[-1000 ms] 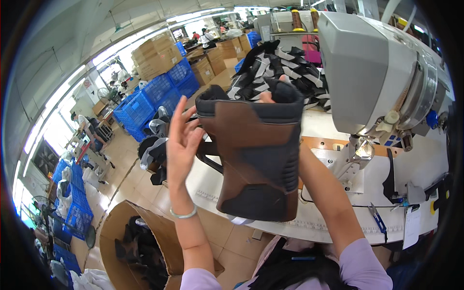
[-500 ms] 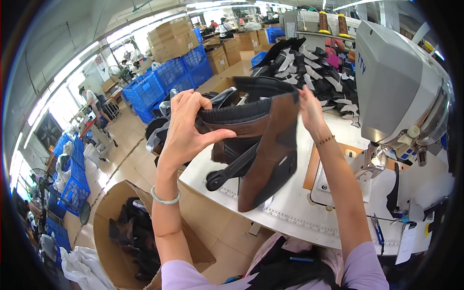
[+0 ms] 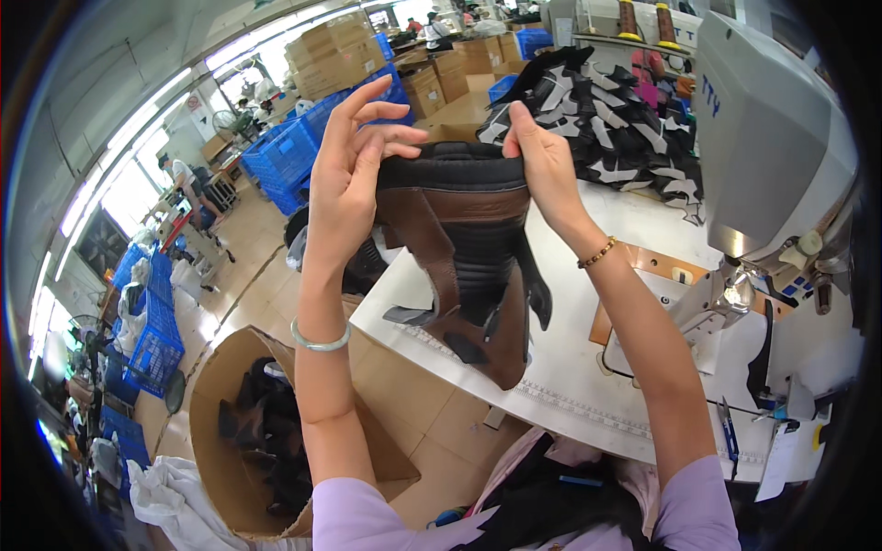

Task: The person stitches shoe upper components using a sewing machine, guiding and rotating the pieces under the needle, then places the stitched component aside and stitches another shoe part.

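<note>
A brown and black boot upper (image 3: 459,230) hangs in front of me above the white machine table, its padded black collar at the top and loose flaps dangling below. My right hand (image 3: 547,165) pinches the collar's right end between thumb and fingers. At the collar's left end, my left hand (image 3: 354,170) is open, its fingers spread and its thumb beside the edge; whether it touches the collar I cannot tell. Behind the upper, part of a dark pile is hidden.
A grey sewing machine (image 3: 776,138) stands on the right of the white table (image 3: 570,367). Beyond lies a heap of black and grey cut pieces (image 3: 606,119). An open cardboard box (image 3: 216,395) with dark pieces stands at lower left. Blue snips (image 3: 729,439) lie near the table's front edge.
The boot upper has turned from a slanted side view and now hangs straight. My left hand has let go its grip on the collar and spread its fingers. My right hand has moved left.
</note>
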{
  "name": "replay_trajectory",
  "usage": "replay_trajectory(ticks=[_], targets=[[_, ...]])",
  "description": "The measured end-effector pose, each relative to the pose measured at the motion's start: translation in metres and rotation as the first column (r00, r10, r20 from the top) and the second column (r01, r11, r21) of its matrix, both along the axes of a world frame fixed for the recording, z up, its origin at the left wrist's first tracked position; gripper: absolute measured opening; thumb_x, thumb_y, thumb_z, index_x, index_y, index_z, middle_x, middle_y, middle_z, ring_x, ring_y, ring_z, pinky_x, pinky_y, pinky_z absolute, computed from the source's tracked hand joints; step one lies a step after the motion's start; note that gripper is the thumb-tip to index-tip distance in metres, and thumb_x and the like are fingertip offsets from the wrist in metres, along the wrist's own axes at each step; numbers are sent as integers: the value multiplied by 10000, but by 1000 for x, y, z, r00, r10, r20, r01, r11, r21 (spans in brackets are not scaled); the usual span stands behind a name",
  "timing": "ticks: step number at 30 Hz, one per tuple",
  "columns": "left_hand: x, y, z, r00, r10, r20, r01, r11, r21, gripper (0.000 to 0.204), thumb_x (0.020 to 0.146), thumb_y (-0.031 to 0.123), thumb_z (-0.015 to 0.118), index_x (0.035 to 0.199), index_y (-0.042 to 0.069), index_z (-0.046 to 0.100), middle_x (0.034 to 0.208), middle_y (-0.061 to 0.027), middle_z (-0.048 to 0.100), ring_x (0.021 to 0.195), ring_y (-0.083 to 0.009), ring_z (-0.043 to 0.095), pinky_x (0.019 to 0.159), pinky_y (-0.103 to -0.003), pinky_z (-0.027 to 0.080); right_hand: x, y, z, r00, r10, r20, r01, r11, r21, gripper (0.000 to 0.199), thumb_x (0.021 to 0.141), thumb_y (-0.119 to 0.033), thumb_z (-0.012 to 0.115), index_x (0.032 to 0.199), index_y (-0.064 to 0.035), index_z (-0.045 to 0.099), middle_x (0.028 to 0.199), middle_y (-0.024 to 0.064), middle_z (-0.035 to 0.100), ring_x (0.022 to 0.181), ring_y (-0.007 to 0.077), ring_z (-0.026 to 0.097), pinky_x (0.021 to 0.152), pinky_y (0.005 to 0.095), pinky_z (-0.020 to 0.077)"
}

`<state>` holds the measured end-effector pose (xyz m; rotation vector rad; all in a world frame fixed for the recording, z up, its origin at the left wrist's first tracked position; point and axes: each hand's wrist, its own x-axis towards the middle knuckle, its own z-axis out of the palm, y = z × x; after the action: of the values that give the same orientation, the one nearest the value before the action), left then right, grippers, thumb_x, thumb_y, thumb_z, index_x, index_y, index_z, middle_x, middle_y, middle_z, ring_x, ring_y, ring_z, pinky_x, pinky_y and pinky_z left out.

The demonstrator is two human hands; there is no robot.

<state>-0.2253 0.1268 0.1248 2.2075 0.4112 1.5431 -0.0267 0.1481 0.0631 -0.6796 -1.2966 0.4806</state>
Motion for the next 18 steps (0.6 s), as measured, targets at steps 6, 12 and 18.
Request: replay_trajectory(ticks=[6,12,18], targets=[[-11,-5,-4,998,20,60,-19,1000,-11,351,906,47,427,1251,-18,434,1096,-138,547,968,-209,584,844,-316,469,-14,0,1,997,72,-5,-72,997,-10,525,939,-448,424,587,-62,477,549,-64,349,523,28,296,475,200,215],[-18,-20,-43,597,782,-180,-475,525,706,446,670,417,737,914,76,585,826,-51,564,748,-228,504,724,-329,346,-23,-17,-11,977,-176,123,147,966,213,175,930,-160,491,927,0,560,928,41,554,859,104,501,776,234,397],[-182,-65,-80,-104,864,492,-994,-108,-22,363,737,280,745,843,-28,586,827,-110,580,746,-175,512,680,-325,431,14,-28,-82,788,-320,526,252,947,199,105,866,-58,535,948,7,540,956,102,542,879,217,517,791,292,423]])
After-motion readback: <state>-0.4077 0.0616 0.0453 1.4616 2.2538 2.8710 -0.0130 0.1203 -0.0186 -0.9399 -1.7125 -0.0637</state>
